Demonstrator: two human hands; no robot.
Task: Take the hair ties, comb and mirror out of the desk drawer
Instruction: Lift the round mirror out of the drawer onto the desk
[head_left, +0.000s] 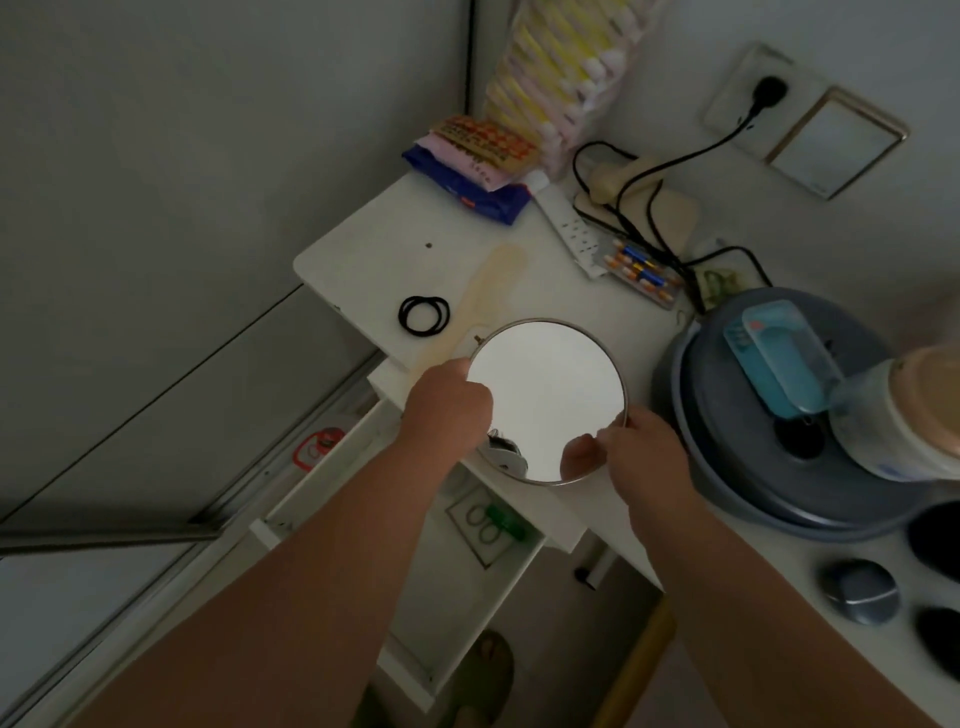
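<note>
Both hands on one round mirror (548, 400), held above desk (363, 244) edge & open drawer (462, 587). Left hand (447, 402) closed on its left rim; right hand (641, 449) pinching lower-right rim, thumb across the glass. On desk just left of mirror: one pale comb (480, 296), plus black hair ties (423, 315) in a small pile, approx 3–4, can't count exactly. Drawer holds a green item (504, 519); rest unclear.
</note>
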